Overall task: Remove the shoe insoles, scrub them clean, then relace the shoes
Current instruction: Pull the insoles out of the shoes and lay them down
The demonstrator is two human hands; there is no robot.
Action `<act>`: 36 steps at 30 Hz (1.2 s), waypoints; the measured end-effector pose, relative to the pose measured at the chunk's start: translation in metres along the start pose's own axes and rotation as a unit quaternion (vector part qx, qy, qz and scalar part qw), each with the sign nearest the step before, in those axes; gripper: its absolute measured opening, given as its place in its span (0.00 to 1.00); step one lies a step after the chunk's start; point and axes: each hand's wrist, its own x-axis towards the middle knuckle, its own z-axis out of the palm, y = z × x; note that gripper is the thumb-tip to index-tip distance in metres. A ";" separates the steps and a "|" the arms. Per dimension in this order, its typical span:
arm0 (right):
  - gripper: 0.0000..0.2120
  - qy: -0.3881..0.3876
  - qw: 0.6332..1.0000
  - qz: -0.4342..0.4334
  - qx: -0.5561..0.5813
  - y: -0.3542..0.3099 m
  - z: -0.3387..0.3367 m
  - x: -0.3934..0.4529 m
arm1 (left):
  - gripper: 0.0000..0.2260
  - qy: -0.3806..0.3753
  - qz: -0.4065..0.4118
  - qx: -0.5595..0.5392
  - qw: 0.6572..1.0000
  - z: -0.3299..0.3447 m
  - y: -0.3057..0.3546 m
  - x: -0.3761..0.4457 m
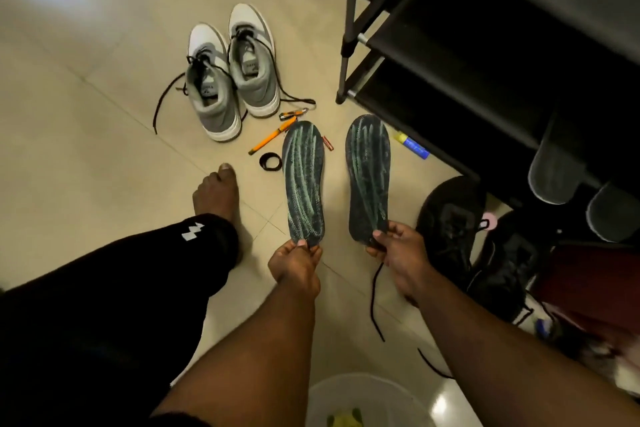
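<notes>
floor [86, 87]: beige tile | black rack [467, 55] R | hands: L [294, 263]/R [401, 253] each pinch insole

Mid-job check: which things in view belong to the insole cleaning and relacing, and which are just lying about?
Job: left insole in left hand; right insole in right hand; black shoes; loose lace; basin.

Lying about: grey sneakers, orange pen, black ring, battery, shoe rack.
</notes>
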 end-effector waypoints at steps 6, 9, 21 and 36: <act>0.08 0.007 1.000 0.016 -0.021 -0.008 0.016 0.055 | 0.05 0.035 -0.024 0.006 0.999 0.030 -0.013 0.022; 0.12 0.003 0.999 0.030 -0.038 -0.005 0.021 0.075 | 0.07 0.028 -0.039 -0.025 0.999 0.034 -0.010 0.034; 0.22 -0.015 1.000 -0.002 -0.020 -0.027 -0.011 0.042 | 0.30 -0.029 0.044 0.403 0.914 0.065 0.021 0.004; 0.25 0.236 0.894 -0.040 0.378 -0.088 -0.203 -0.040 | 0.23 -0.360 0.172 0.479 0.782 0.187 -0.070 -0.219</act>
